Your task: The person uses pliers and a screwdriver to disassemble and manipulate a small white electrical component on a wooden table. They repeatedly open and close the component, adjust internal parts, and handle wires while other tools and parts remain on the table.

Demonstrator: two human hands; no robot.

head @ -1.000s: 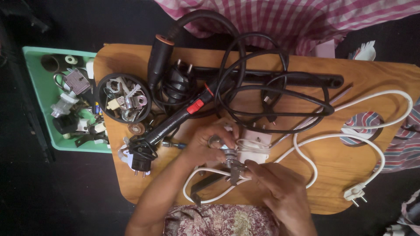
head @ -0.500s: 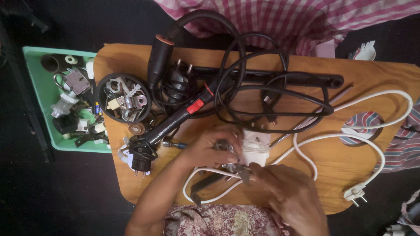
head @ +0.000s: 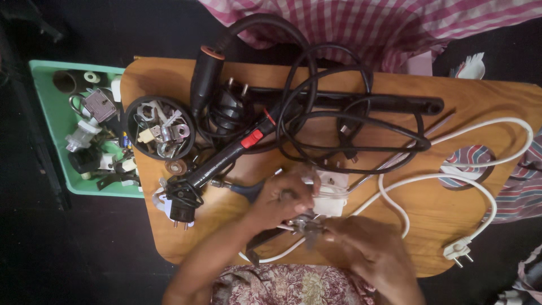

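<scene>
Just beside the white plastic socket block (head: 330, 192), the left hand (head: 279, 200) has shifted slightly inward and stays closed on a small metal fitting (head: 307, 226), which the right hand (head: 367, 254) pinches from below, work continuing.

- I take this for a small home repair bench: a low rounded wooden table (head: 451, 237) strewn with tangled black power cords (head: 350, 113).
- A round black dish of metal fittings (head: 160, 127) and a green plastic tray of spare parts (head: 42, 113) back that up.
</scene>
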